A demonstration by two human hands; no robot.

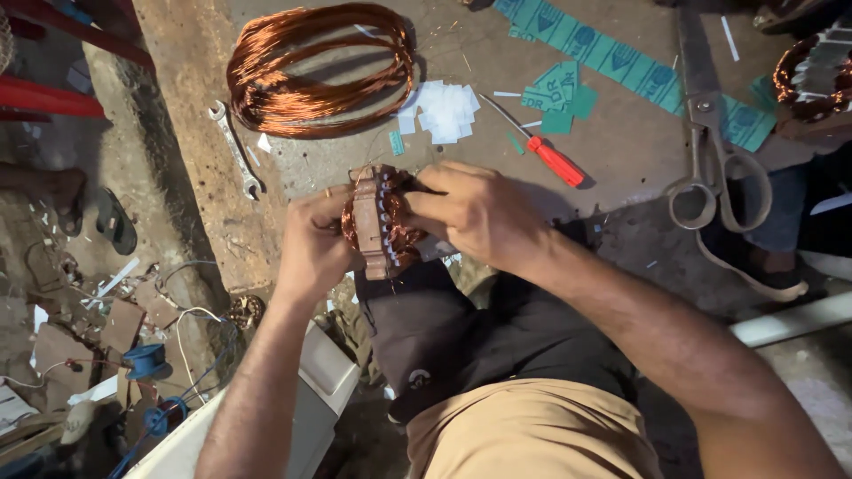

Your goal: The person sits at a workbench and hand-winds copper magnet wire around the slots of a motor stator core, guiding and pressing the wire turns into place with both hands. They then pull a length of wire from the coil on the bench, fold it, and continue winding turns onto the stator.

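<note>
Both hands hold a small motor stator (382, 222), a rust-coloured slotted core wound with copper wire, at the edge of a worn workbench (612, 151). My left hand (311, 244) grips its left side. My right hand (479, 213) wraps the right side, fingers pressed onto the copper windings. The far face of the stator is hidden by my fingers. Below it lie my lap and a dark cloth (426, 328).
On the bench: a large copper wire coil (319, 66), a spanner (235, 146), white paper slips (444, 111), green insulation strips (612, 53), a red-handled screwdriver (550, 158), big scissors (714, 160). Another wound stator (812, 75) sits far right. Floor clutter and blue wire spools (146, 359) lie left.
</note>
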